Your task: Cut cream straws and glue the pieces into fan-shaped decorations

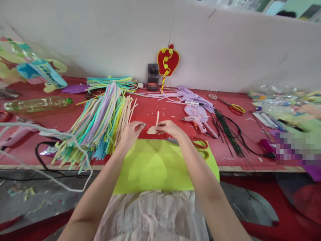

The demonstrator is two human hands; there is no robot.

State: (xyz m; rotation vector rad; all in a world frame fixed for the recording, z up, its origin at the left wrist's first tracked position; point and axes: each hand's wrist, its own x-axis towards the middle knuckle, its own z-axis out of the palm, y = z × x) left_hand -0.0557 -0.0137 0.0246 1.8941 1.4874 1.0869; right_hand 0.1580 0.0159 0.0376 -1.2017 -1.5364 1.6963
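Cream strip [157,117] between pinched right fingers [163,124], hold of left fingers [136,123] unclear, bottle [37,104] leftward.

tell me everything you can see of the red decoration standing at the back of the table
The red decoration is a rounded, fan-like panel, apparently soft and fuzzy, edged in yellow. A curling yellow line with yellow flowers runs down its face, and a small red ball tops it. Its handle is striped yellow and red. It stands nearly upright before the pale wall, overlapping a blurred dark object in view; whether they touch is unclear.
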